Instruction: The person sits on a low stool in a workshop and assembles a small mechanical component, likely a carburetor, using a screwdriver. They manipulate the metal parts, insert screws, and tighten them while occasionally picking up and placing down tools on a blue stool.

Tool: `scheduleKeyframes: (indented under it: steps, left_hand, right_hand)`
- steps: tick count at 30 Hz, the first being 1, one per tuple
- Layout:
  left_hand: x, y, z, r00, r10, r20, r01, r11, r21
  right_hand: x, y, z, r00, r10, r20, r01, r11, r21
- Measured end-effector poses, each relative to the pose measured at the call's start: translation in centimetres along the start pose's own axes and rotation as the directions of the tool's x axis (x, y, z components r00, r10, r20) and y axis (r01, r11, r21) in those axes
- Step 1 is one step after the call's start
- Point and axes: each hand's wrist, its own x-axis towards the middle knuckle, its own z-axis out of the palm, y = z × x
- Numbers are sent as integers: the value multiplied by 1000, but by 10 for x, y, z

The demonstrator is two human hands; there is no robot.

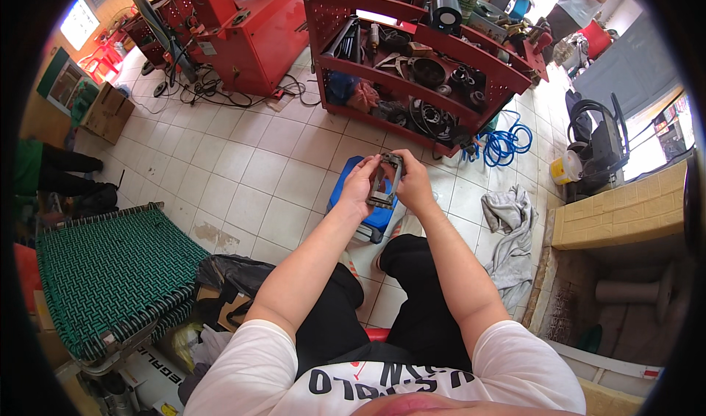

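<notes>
Out in front of me, above the floor, both hands hold a grey metal bracket (380, 200), shaped like a rectangular frame with an open middle. My left hand (359, 183) is closed on its left side, the thumb near the top edge. On the opposite side, my right hand (415, 186) grips it with the fingers curled round the upper right part. The undersides of the fingers are mostly hidden. Directly beneath the bracket stands a blue case (339, 192) with a dark lower edge, partly covered by my hands.
A red tool cart (412, 92) loaded with parts and cans stands ahead, with a coiled blue hose (507, 140) beside it. A grey cloth (509, 232) lies to the right. At left is a green woven seat (118, 269). Black cables (213, 96) trail by a red machine (268, 48).
</notes>
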Motion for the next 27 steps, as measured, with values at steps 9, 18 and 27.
scheduleKeyframes:
  steps: [9,18,27]
  left_hand:
    - [-2,-1,3,999,-5,-52,6,1000,13]
    - [1,-3,-1,998,-58,-16,58,998,21]
    - [2,-4,1,999,-38,-25,38,999,16]
  right_hand:
    - [0,6,0,999,-41,17,42,995,-89]
    - [-1,3,-1,999,7,37,-6,999,-33]
    - [-1,2,0,1000,18,22,-18,1000,-7]
